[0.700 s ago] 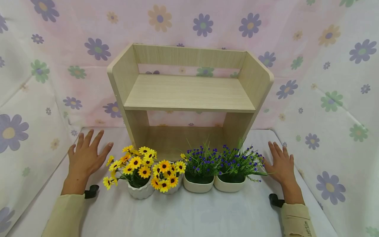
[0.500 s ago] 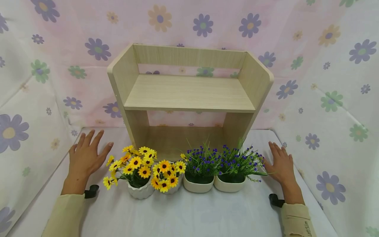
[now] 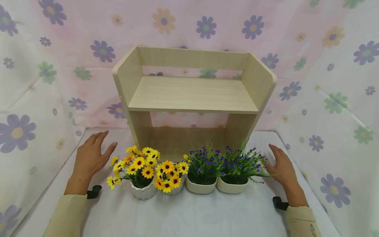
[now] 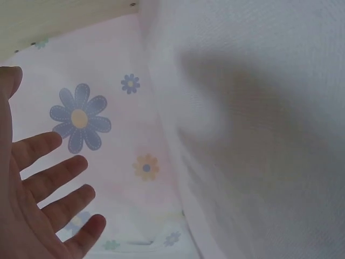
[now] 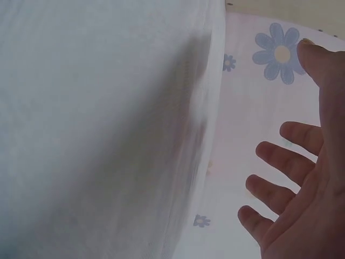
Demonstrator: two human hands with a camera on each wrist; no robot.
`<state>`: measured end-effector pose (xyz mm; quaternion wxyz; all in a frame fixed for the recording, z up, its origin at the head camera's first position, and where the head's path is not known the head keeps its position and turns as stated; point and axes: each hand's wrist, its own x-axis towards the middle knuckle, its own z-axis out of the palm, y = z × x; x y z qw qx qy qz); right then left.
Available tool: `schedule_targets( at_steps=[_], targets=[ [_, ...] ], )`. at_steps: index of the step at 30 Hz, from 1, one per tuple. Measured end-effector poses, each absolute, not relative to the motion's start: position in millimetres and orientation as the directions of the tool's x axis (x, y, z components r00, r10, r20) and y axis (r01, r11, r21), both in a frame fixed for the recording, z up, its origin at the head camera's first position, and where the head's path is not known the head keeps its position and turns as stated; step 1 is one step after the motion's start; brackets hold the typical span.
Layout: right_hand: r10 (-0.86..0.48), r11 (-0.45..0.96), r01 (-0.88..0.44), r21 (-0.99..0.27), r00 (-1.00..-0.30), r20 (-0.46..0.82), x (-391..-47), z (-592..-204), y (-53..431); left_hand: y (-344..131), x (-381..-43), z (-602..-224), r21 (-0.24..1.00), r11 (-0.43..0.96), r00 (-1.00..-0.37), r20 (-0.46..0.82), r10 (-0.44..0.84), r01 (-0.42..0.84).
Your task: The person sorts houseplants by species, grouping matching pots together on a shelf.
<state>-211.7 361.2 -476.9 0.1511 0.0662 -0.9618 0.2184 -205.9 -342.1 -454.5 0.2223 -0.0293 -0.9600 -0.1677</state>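
Note:
Left of the flowers, my left hand [image 3: 91, 156] holds nothing, its thumb apart from the fingers; the left wrist view shows its fingers [image 4: 56, 178] spread. My right hand [image 3: 281, 167], also holding nothing, is beside the rightmost purple-flowered plant [image 3: 241, 164], whose leaves overlap its thumb. Four-in-a-row order runs from a yellow sunflower pot [image 3: 144, 192] at left, through a smaller sunflower pot [image 3: 167, 176], to a purple-flowered plant in a cream oval pot [image 3: 201, 188] and the rightmost one. Behind them stands a pale wooden two-tier shelf [image 3: 193, 93].
White cloth covers the table [image 3: 189, 217]. Flower-printed fabric walls [image 3: 189, 19] close in the back and both sides. The shelf's side panels [image 3: 130, 79] rise above its upper board. Black wrist mounts [image 3: 94, 192] sit at both cuffs.
Both hands have turned, thumbs upward and fingers less spread in the head view. The whole head view has shifted slightly. Pots and shelf keep their places.

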Motion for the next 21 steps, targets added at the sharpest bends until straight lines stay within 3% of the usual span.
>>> schedule_targets(
  at_steps=[13,21],
  targets=[
    [-0.123,0.868,-0.268,-0.419,-0.932,0.342,-203,-473,360,-327,-202,-440,0.449,0.878,-0.920,0.391,-0.029,0.164],
    [-0.181,0.828,-0.306,-0.470,-0.939,0.292,-187,-472,356,-305,-200,-425,0.515,0.814,-0.902,0.431,0.024,0.268]
  ],
)
